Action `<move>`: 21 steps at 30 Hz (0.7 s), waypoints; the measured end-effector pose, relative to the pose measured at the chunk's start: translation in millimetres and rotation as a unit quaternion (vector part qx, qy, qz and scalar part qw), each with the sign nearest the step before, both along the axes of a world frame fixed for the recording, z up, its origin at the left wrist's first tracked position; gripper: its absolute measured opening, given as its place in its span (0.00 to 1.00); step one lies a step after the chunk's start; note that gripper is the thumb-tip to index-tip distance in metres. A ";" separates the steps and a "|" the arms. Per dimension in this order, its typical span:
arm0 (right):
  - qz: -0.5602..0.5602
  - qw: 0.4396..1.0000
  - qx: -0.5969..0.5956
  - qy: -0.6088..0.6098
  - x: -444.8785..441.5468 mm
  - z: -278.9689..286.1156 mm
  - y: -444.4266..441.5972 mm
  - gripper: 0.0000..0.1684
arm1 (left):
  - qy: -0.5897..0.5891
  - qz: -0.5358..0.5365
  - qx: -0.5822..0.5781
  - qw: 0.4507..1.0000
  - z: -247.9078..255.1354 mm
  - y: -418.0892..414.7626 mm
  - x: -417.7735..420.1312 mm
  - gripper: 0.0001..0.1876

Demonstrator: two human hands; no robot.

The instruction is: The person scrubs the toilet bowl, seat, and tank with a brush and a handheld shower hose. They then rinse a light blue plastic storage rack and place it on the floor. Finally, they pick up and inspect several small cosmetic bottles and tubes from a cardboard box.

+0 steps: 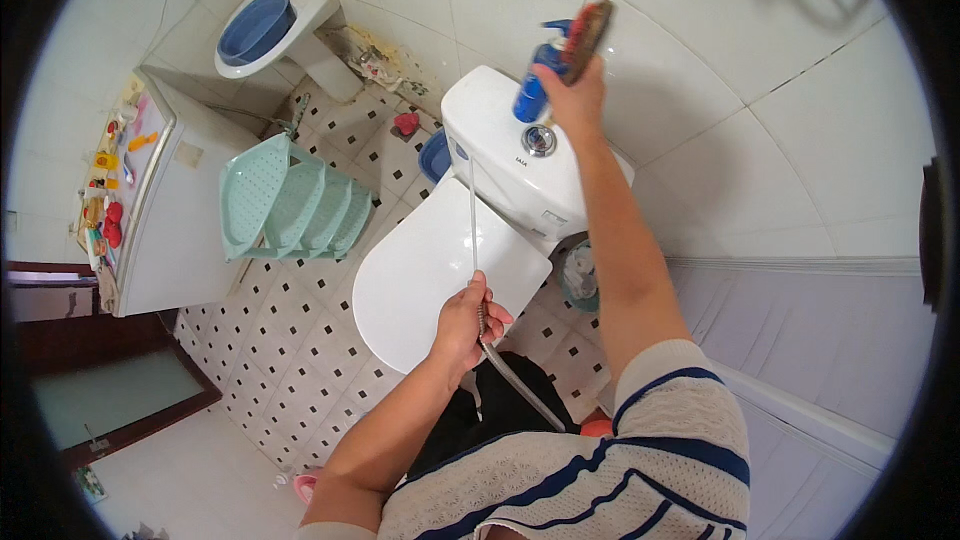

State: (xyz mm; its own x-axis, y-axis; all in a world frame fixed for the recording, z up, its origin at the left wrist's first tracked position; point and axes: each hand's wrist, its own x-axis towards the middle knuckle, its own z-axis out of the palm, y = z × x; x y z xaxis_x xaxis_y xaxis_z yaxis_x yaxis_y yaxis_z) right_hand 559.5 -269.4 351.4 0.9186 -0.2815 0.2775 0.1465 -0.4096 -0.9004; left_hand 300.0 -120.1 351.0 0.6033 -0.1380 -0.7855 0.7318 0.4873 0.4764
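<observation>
My left hand (466, 324) is closed around the end of a flexible metal shower hose (517, 384) above the shut white toilet lid (431, 270). A thin pale streak (473, 217), which looks like a water jet, runs from the hose end towards the front of the toilet tank (495, 165). Over the back of the tank, my right hand (577, 101) grips a brown scrub brush with red on one side (589, 37). Its thumb overlaps a blue pump bottle (532, 86) at the tank lid; whether it also holds the bottle, I cannot tell. A round chrome flush button (538, 140) is beside the bottle.
Left of the toilet stands a mint-green plastic rack (300, 199), by a white cabinet (187, 187) topped with small items. A pedestal washbasin (319, 4) holds a blue basin (259, 28). A waste bin (579, 277) is right of the toilet. A tiled wall (675, 90) rises behind the tank.
</observation>
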 end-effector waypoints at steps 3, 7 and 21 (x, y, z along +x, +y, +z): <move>-0.009 0.999 0.020 -0.040 -30.5 12.9 -34.2 0.33 | -0.002 -0.003 -0.010 1.000 1.5 -1.7 1.8 0.18; -0.010 0.999 -0.030 -0.044 -72.0 3.2 -73.8 0.31 | -0.004 -0.027 -0.016 0.999 7.8 -14.3 4.9 0.19; -0.075 0.996 -0.029 -0.025 -98.9 -14.3 -83.2 0.28 | -0.016 -0.046 -0.007 0.999 16.2 -18.3 3.2 0.19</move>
State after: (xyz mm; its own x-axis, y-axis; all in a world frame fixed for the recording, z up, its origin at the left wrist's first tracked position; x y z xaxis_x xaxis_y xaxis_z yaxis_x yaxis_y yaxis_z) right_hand 460.6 -352.7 337.1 0.8520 -0.3961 0.3423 0.1251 -0.4809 -0.8678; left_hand 303.2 -138.4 367.3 0.6124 -0.2047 -0.7636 0.7580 0.4263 0.4936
